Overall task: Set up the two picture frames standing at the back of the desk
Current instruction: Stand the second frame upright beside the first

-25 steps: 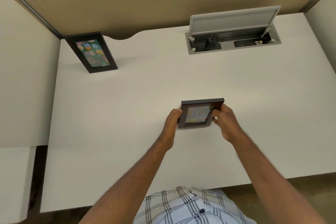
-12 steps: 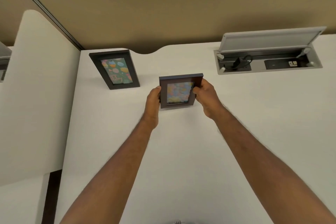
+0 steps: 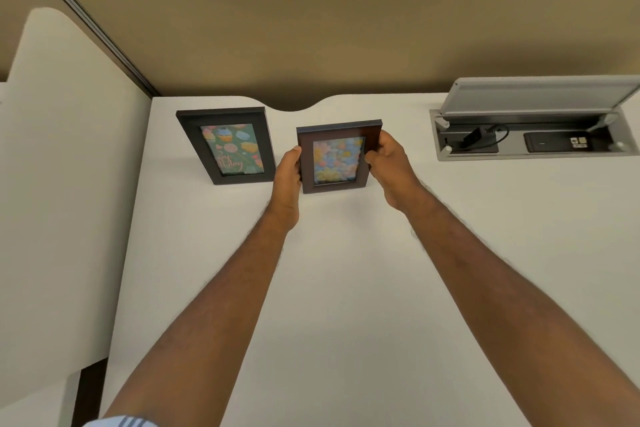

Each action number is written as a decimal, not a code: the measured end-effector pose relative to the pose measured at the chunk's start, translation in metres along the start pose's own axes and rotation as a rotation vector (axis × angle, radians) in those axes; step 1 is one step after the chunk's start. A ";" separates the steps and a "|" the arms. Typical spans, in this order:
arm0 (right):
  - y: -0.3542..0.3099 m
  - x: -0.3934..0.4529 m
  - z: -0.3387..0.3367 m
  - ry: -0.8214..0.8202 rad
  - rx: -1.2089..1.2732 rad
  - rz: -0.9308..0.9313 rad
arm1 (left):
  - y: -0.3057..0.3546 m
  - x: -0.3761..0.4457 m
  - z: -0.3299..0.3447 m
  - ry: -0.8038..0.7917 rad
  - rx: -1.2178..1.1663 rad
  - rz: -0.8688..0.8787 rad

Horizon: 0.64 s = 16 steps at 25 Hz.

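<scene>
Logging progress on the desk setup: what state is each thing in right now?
Black frame: standing at the back, untouched.
Brown frame: upright, held at both sides.
Left hand: gripping its left edge.
Right hand: gripping its right edge.
Cable box lid: open.

The picture in the brown frame (image 3: 339,156) is a soft blur of pastel blobs, no telling what it shows. The left hand (image 3: 287,177) covers its left edge, the right hand (image 3: 388,163) its right edge, so whether the bottom actually touches the surface (image 3: 346,288) is anyone's guess. The open cable box (image 3: 533,135) runs off the right side; its little sockets are too small to read.
</scene>
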State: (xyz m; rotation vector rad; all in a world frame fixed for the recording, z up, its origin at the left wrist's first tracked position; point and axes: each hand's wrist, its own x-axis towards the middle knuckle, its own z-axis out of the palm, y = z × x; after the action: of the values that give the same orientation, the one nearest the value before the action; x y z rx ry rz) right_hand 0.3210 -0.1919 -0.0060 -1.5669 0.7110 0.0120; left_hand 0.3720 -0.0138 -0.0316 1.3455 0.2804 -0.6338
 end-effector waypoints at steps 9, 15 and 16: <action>0.015 -0.001 0.018 0.035 -0.054 0.041 | -0.027 -0.020 -0.034 0.256 0.117 0.035; 0.023 0.000 0.026 0.052 -0.078 0.049 | -0.026 -0.017 -0.093 0.631 0.104 0.084; 0.022 0.002 0.027 0.057 -0.079 0.045 | -0.019 -0.012 -0.101 0.652 0.105 0.092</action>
State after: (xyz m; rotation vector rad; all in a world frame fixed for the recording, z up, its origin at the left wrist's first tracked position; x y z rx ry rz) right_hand 0.3238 -0.1677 -0.0303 -1.6320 0.7989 0.0299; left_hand 0.3681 0.0843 -0.0635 1.6315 0.7120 -0.1144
